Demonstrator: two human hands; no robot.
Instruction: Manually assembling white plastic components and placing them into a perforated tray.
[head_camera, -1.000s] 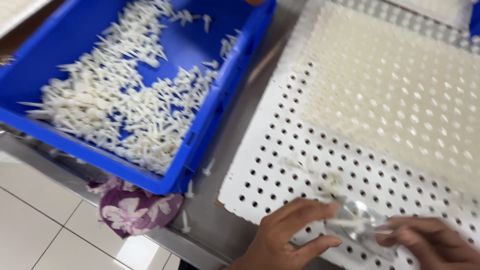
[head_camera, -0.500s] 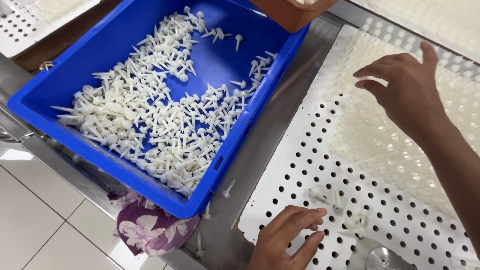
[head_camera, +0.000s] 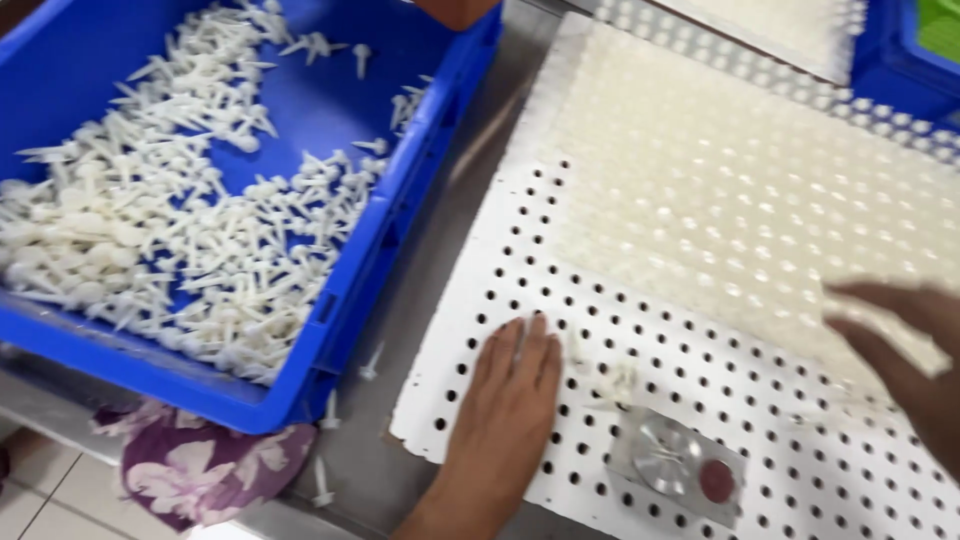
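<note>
— Largest thing first?

— White perforated board (head_camera: 620, 330), filling the centre and right of the frame, lying flat on a grey metal table (head_camera: 420, 330). Upper part of its holes already filled with white pegs (head_camera: 740, 190), standing in dense rows; lower part with open holes only.

— And on the left?

— Blue plastic crate (head_camera: 395, 240), upper left of the frame, just beside the board's left edge. Inside, a loose heap of white pegs (head_camera: 150, 240), lying in all directions. A few stray ones (head_camera: 372, 360) on the table strip between crate and board.

— Then the hands?

— Left hand (head_camera: 505, 410), lower centre, palm down and flat on the empty holes near the board's lower left corner. Fingers straight and close together, gripping nothing. Right hand (head_camera: 900, 350), at the right edge, blurred, above the border between filled and empty rows. Fingers curled a little and apart; holding something or not, impossible to tell.

— Anything between them?

— A small cluster of loose pegs (head_camera: 610, 380), blurred, just right of the left fingertips. Below it a small flat metal piece (head_camera: 675, 465) with a dark red round spot, lying on the board.

— Other things around?

— Purple flowered cloth (head_camera: 205, 470), lower left, partly hidden under the crate corner. Another blue container (head_camera: 905, 50), upper right corner.
</note>
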